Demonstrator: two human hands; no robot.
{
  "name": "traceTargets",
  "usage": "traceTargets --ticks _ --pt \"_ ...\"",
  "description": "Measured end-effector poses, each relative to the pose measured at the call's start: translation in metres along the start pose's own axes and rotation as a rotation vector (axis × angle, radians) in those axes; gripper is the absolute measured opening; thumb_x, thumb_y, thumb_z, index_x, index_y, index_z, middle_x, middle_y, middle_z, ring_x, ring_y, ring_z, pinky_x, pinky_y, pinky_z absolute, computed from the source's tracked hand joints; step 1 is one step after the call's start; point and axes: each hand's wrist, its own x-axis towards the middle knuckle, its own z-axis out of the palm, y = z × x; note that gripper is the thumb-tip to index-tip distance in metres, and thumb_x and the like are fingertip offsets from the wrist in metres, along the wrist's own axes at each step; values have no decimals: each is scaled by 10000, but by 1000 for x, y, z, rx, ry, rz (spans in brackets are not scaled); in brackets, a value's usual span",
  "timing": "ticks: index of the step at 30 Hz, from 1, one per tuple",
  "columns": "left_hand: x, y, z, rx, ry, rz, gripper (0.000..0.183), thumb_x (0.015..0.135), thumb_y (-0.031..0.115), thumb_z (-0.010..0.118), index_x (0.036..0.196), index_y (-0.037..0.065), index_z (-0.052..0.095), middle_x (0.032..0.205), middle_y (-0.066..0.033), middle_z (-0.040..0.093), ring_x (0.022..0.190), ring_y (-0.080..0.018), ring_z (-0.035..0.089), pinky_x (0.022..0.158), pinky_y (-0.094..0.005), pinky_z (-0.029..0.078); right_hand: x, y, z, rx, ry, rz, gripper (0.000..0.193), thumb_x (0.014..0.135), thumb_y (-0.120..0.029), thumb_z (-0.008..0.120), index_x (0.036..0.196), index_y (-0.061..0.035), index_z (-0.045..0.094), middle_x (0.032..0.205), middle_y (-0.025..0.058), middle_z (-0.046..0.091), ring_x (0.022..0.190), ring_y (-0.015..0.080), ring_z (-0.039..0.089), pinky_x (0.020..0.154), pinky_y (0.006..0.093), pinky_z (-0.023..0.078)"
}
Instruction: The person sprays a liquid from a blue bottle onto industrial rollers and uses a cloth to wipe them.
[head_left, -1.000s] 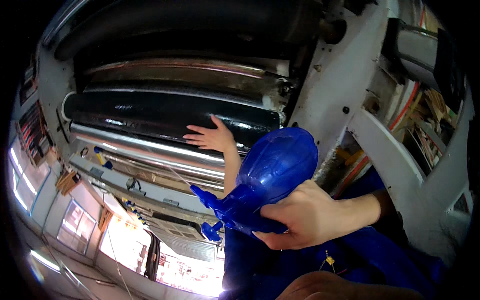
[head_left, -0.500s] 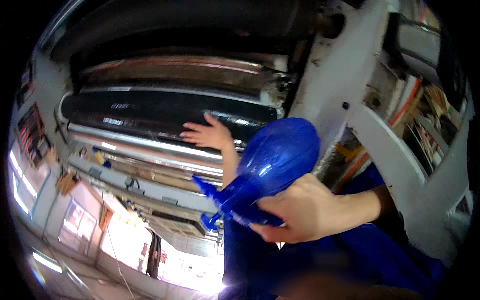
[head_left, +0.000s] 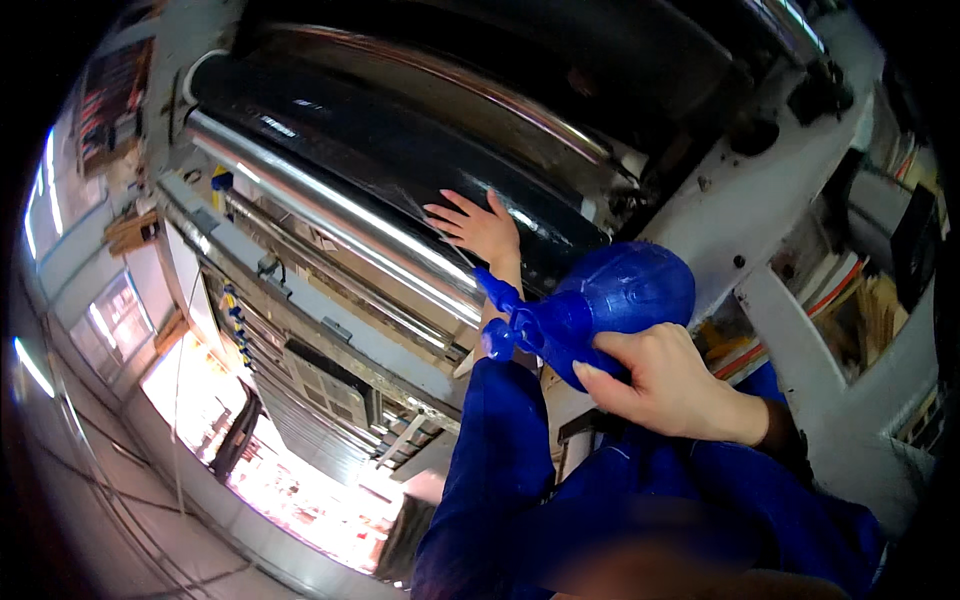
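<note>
Fingers spread, my left hand is on or just over the black roller of a large machine, palm toward its shiny surface. I cannot tell whether it touches. My right hand is closed round the neck end of a blue translucent spray bottle. The bottle is tilted, its rounded body up to the right and its nozzle end toward my left forearm. That nozzle end overlaps my left wrist in the head view. A bright metal roller runs alongside the black one, just below my left hand.
The grey machine side frame stands to the right, with papers and boards seen through its openings. A long grey rail crosses at the lower left. Above the black roller is a thinner coppery bar. Bright windows are at the left.
The view has turned, so the rollers now slope down to the right. My left hand stays spread by the black roller. The spray bottle is still in my right hand, its nozzle end now higher in view.
</note>
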Motion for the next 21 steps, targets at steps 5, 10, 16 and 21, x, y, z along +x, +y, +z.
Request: traceTargets --ticks 5,10,16,21 --pt "-5 -41 -19 -261 -161 54 576 899 388 433 1364 74 302 1440 -242 131 1340 -424 21 1019 -629 76 -14 -16 12 35 7 98 399 866 -350 491 658 -17 562 517 156 497 486 294 523 472 365 379" --pt "-45 -110 -84 -640 -299 49 365 914 363 420 1062 96 621 1035 -139 627 1010 -286 571 878 -381 423 -35 -10 27 249 57 124 398 901 -337 473 680 -16 557 531 14 476 496 80 430 460 256 314" --pt "-90 -105 -330 -829 -343 -9 561 921 491 298 869 40 628 691 -116 637 717 -248 635 685 -353 475 -110 -52 30 500 -34 43 366 939 -334 429 732 -45 514 516 -26 411 410 27 332 381 187 243" --pt "-180 -24 -461 -303 -45 511 578 836 576 433 870 21 591 773 -139 623 805 -273 627 631 -395 493 -172 -39 49 450 -17 -43 386 941 -355 413 726 -48 504 495 -22 416 376 38 339 355 193 245"
